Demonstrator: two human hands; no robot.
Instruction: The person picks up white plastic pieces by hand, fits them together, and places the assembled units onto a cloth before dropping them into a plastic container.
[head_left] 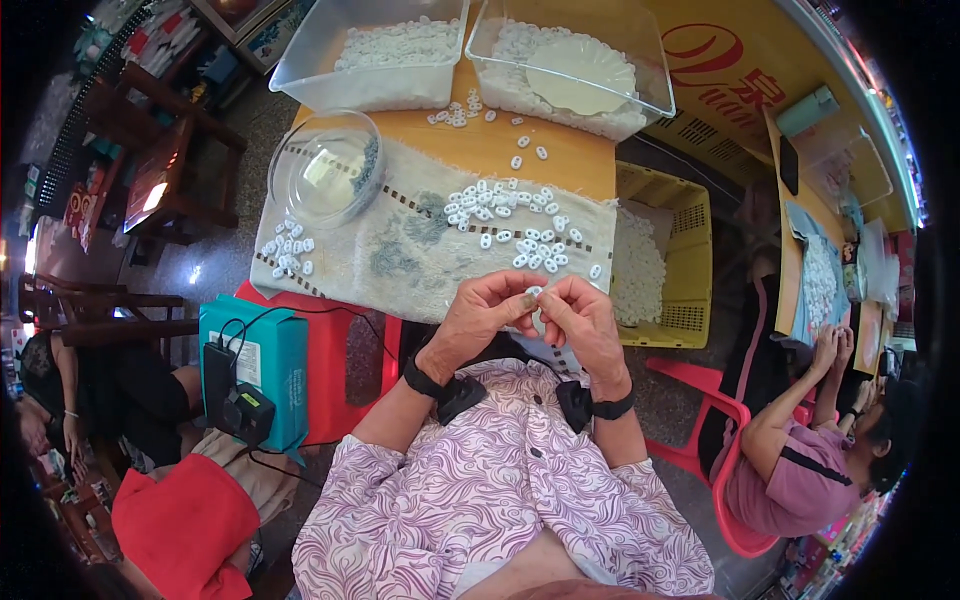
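Note:
In front of my chest, at the table's near edge, my left hand (480,315) and my right hand (588,325) meet with their fingertips pinched together. Between them is a small white oval piece (534,291), mostly covered by the fingers. Just beyond, on a grey cloth (345,255), lies a loose pile of white oval pieces (500,203), each with two dark spots. A smaller group of these pieces (288,248) is at the cloth's left edge. Behind that group stands a clear round bowl (300,195) with tiny dark bits along its right side.
Two clear plastic bins (290,75) of white pieces stand at the back; a pale scalloped dish (580,75) rests in the right one. A yellow crate (690,290) is right of the table. A red stool (330,360) and teal box (290,370) stand left. People sit on both sides.

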